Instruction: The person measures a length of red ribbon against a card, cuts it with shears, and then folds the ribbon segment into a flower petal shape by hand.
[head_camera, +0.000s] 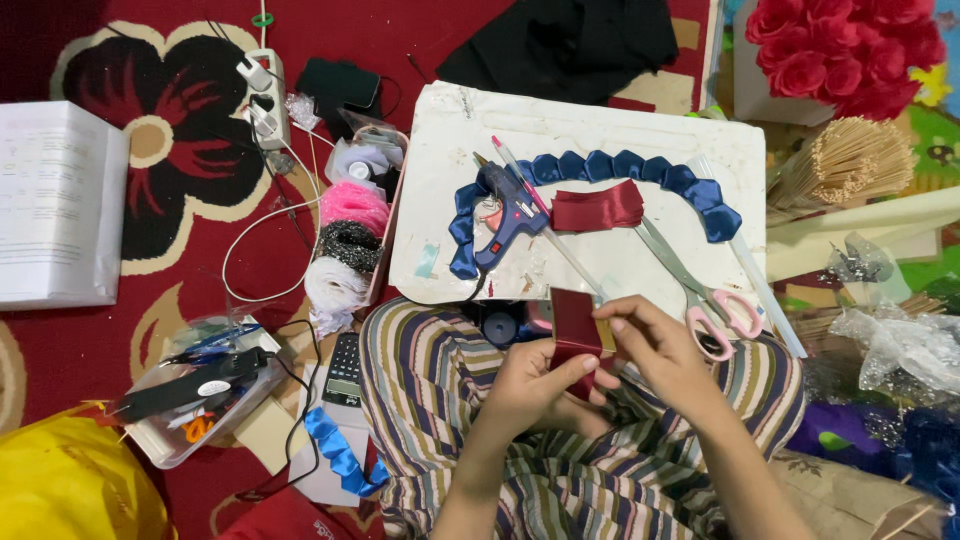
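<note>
My left hand (535, 385) grips a folded piece of dark red ribbon (575, 325) over my striped lap. My right hand (655, 345) pinches the same ribbon's right edge with its fingertips. Just beyond my hands lies a white board (600, 135). On it rest a blue glue gun (510, 215), a chain of folded blue ribbon petals (640, 170), another dark red ribbon piece (598, 207) and pink-handled scissors (715, 315).
A narrow tray with ribbon rolls (350, 230) stands left of the board, near a power strip (262, 95). A clear box of tools (200, 395), a calculator (345, 370) and white papers (55, 205) lie at the left. Red fabric roses (845, 50) and wooden sticks (845, 160) sit at the right.
</note>
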